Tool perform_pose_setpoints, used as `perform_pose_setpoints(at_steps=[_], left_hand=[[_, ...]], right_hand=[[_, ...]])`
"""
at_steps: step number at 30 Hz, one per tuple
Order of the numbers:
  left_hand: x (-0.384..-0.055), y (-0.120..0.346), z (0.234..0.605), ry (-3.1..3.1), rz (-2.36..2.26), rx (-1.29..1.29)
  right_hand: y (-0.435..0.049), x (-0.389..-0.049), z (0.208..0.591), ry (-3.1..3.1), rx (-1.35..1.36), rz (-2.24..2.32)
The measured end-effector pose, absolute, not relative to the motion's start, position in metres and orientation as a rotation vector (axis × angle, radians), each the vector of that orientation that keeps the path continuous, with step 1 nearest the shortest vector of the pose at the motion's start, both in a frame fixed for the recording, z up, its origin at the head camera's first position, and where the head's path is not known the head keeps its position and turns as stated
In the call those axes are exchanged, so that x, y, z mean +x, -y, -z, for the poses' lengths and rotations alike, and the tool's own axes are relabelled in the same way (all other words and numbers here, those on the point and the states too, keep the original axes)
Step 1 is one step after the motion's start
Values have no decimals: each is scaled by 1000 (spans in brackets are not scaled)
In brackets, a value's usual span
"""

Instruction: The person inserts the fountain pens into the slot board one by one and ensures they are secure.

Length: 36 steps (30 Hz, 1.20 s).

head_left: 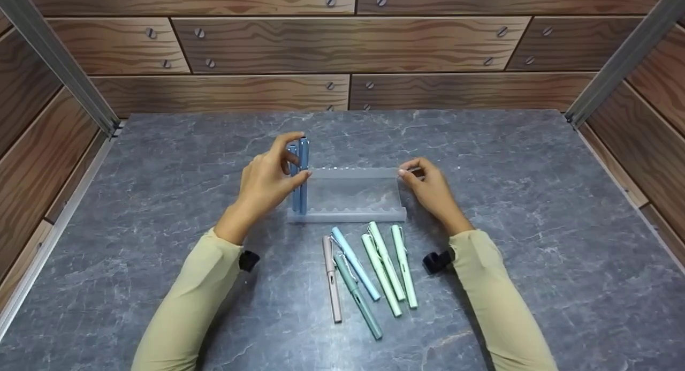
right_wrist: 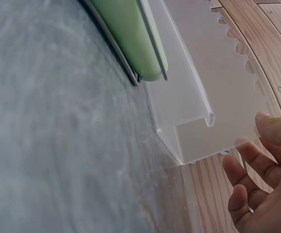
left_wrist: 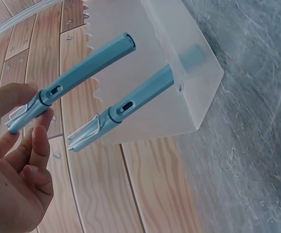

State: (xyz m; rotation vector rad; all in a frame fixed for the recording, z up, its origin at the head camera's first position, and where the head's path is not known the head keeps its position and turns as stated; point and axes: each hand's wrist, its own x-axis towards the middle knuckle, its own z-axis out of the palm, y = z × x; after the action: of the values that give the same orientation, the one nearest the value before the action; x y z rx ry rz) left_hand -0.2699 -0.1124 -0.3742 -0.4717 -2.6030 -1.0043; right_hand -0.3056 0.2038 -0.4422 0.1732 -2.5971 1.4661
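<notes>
Seeing loose pens lying nearest on the bench (head_left: 134,210): mauve pen (head_left: 332,279), dark teal pen (head_left: 358,298), light blue pen (head_left: 356,264), three mint pens (head_left: 404,266); just past those, pinching a blue pen (left_wrist: 89,68) by its clip end in the left hand (head_left: 267,173), keeping its lower end out of the front ledge of the clear rack (head_left: 353,191); pinching the rack's right edge, right hand (head_left: 429,188); seeing a second blue pen (left_wrist: 145,95) standing in the rack's left end, beside the held one; farther back, seeing wood-plank wall (head_left: 348,44).

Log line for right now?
Left hand: pinches blue pen; Right hand: touches rack; In rack: second blue pen; Table: six loose pens
</notes>
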Motion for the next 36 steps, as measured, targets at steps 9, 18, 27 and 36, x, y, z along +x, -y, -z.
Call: perform_pose_setpoints(at_steps=[9, 18, 27, 36], left_hand=[[-275, 114, 379, 2567, 1001, -442], [-279, 115, 384, 2554, 1004, -402], [-279, 114, 387, 2565, 990, -407], [-280, 113, 389, 2566, 968, -422]], right_hand=[[-203, -306, 444, 2575, 165, -1486], [-204, -306, 445, 2576, 159, -1481], [-203, -305, 443, 2587, 154, -1479], [-203, -307, 443, 2589, 173, -1463]])
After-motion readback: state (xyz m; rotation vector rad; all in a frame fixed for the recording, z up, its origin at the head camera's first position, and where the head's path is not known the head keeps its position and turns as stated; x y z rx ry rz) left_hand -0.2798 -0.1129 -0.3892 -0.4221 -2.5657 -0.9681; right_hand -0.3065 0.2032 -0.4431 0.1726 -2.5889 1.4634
